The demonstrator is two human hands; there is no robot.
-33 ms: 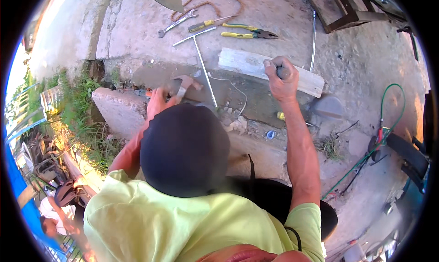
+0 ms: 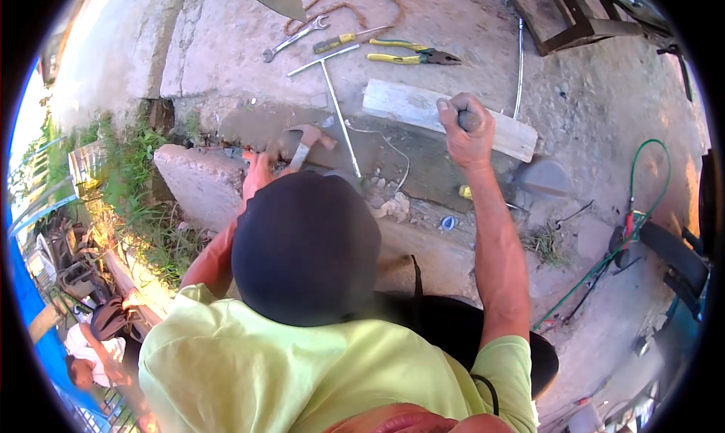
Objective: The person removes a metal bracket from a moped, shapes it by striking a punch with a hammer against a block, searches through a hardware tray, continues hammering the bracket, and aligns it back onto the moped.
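My right hand [image 2: 470, 134] is closed in a fist over a pale wooden plank [image 2: 411, 104]. Out of the top of the fist shows the dark round end of a rod [image 2: 470, 121]. To the left, my left hand [image 2: 258, 170] reaches down beside a stone slab [image 2: 198, 172], its fingers bent together; what they hold, if anything, I cannot make out. Just right of it lies a claw hammer [image 2: 311, 138], its lower handle hidden. A dark rounded shape [image 2: 306, 244] in front of my lime shirt covers part of my left forearm.
Beyond the hands lie a T-handle wrench [image 2: 336, 104], a spanner [image 2: 296, 38], a screwdriver [image 2: 336, 42], yellow-handled pliers [image 2: 415, 53] and a brown rope [image 2: 355, 10]. A metal rod [image 2: 519, 70], a grey round-edged piece [image 2: 544, 177] and a green cable [image 2: 657, 142] are at right.
My left hand has shifted slightly left, away from the hammer, and its fingers look more drawn together. My right fist stays over the plank.
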